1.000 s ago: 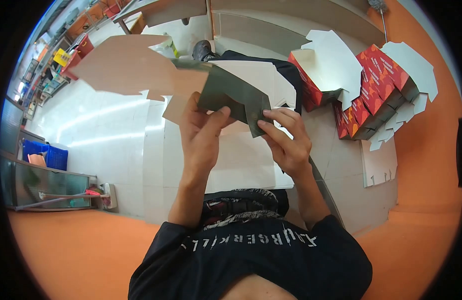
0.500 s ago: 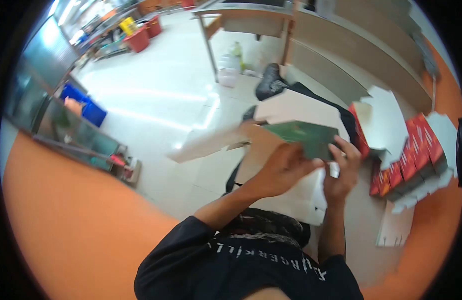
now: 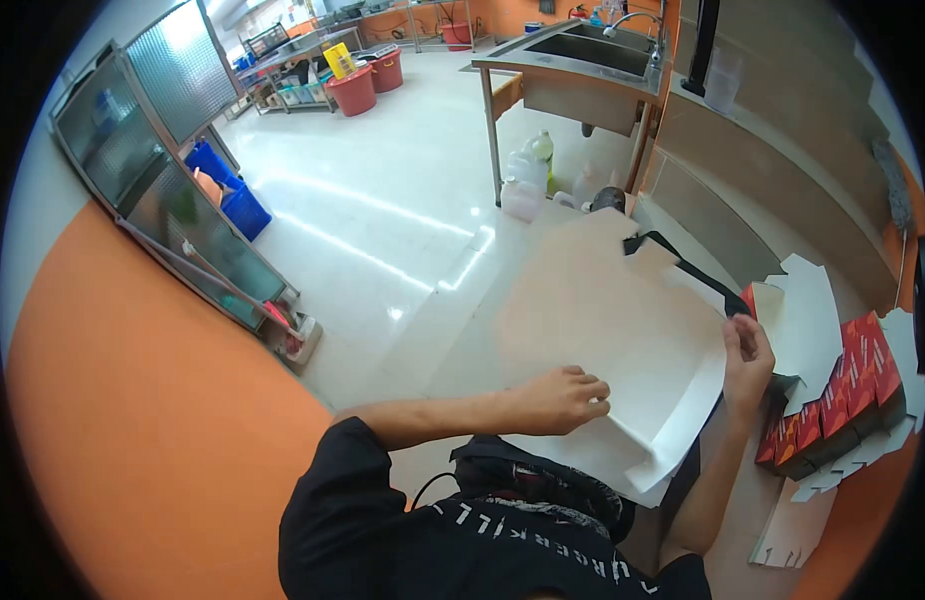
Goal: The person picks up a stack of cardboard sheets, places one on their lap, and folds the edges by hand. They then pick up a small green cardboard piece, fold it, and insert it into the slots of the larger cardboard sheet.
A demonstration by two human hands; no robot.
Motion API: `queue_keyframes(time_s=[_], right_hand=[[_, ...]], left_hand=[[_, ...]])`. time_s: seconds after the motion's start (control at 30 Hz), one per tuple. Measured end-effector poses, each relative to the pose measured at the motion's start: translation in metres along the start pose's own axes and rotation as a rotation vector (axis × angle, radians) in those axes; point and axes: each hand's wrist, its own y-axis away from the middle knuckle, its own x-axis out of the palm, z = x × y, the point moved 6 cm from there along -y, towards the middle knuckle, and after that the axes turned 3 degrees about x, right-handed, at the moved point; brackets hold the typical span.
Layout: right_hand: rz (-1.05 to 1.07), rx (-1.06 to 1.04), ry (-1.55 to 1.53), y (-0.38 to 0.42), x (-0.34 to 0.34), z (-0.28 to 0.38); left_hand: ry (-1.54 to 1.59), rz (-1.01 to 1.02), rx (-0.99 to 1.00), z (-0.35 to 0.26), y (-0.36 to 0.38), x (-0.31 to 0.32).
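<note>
A large pale cardboard sheet (image 3: 593,310) lies over my lap, its far part blurred and its near right edge folded up. My left hand (image 3: 568,400) is over the near left part of the sheet, fingers curled at the edge of a fold. At the sheet's right edge is my right hand (image 3: 749,358), its thumb and fingers bent together around that edge. To the right of it stand red boxes (image 3: 853,385) in a row and an open box with a white flap (image 3: 798,320).
A metal sink (image 3: 593,60) stands ahead, with plastic bottles (image 3: 528,175) beneath it. Blue bins (image 3: 245,208) and glass-panelled frames (image 3: 153,160) are at the left. Red buckets (image 3: 354,91) stand farther back. A flat cardboard piece (image 3: 793,525) lies at the lower right.
The green-sided piece between my hands is out of sight, and the pale sheet is spread wider. My hands have moved apart, the right one to the right. The view has shifted too.
</note>
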Motion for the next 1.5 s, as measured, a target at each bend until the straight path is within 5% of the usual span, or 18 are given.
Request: queue_keyframes(time_s=[0.07,0.17,0.23,0.4,0.57,0.7,0.8,0.97,1.07,1.3,1.4,1.5], right_hand=[[-0.038,-0.213,-0.123,0.01,0.0,0.014],[0.207,-0.476,-0.32,0.049,-0.001,0.051],[0.312,-0.626,-0.002,0.071,0.019,0.086],[-0.029,-0.756,0.041,0.061,0.019,0.101],[-0.452,-0.738,0.034,0.075,0.012,0.099],[-0.032,-0.866,0.183,0.075,0.028,0.123],[0.062,-0.801,0.085,0.064,0.021,0.122],[-0.338,-0.781,0.043,0.069,0.008,0.119],[-0.239,-0.919,0.164,0.075,0.014,0.124],[0.228,-0.805,0.087,0.067,0.024,0.131],[0.125,-0.831,0.231,0.061,0.022,0.136],[-0.14,-0.828,0.266,0.07,0.017,0.138]], left_hand=[[0.226,-0.168,-0.098,0.005,-0.005,-0.029],[0.613,-0.308,-0.274,0.018,-0.009,-0.075],[0.729,-0.293,-0.285,0.026,-0.012,-0.081],[0.919,-0.313,-0.388,0.034,-0.012,-0.077],[0.98,-0.298,-0.431,0.024,-0.016,-0.078],[0.914,-0.305,-0.323,0.019,-0.02,-0.087],[0.883,-0.298,-0.318,0.017,-0.02,-0.088],[0.963,-0.254,-0.328,0.009,-0.032,-0.077],[0.909,-0.142,-0.4,0.015,-0.034,-0.079],[0.916,-0.105,-0.212,-0.002,-0.04,-0.092],[1.035,-0.202,-0.249,0.009,-0.037,-0.084],[1.269,-0.6,-0.388,0.035,-0.036,-0.103]])
